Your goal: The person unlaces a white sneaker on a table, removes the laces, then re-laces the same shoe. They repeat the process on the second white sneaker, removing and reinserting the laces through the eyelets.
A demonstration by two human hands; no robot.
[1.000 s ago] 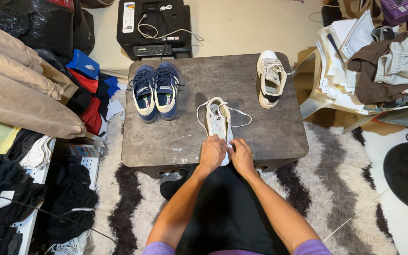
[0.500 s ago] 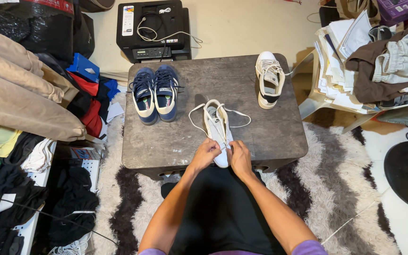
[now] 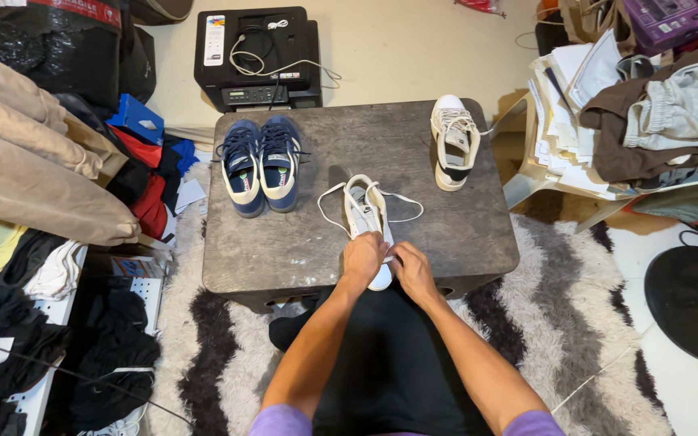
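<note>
White shoe at near table edge. Left hand and right hand pinching loose laces near toe. Light, soft upper; best held by sole sides.

The left hand and right hand are covering the near end of the white shoe, hiding how the fingers are gripping it. Both upper arms are running off the bottom edge. The worktop's near underside is lying in shadow.
</note>
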